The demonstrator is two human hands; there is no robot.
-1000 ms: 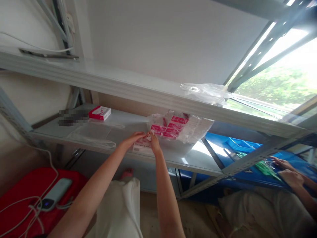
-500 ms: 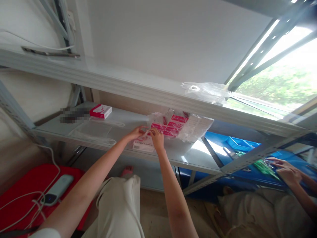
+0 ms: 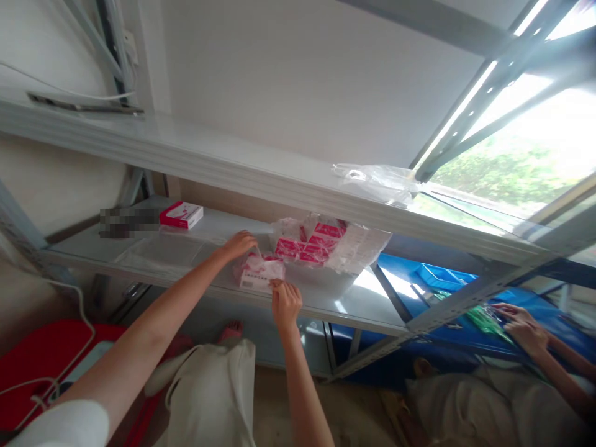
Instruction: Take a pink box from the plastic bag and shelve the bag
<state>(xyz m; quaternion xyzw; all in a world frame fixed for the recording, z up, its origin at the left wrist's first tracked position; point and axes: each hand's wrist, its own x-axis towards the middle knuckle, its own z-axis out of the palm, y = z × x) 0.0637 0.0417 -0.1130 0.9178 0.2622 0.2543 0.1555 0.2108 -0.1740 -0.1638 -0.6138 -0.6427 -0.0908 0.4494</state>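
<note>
A small transparent plastic bag holding a white-and-pink package lies on the grey metal shelf. My left hand pinches the top corner of this bag. My right hand has its fingertips on the bag's lower edge, at the shelf's front. Just to the right, a larger transparent bag holds several pink-and-white boxes, some partly hidden by the plastic. A white printed sheet lies against that bag.
Further left on the shelf are a red-and-white box, a blurred object and a flat transparent bag. Another person's hands work over a blue surface at lower right. A shelf runs overhead.
My hands have moved apart, the left going up and left and the right dropping toward the shelf's front edge. The small bag now shows more fully between them.
</note>
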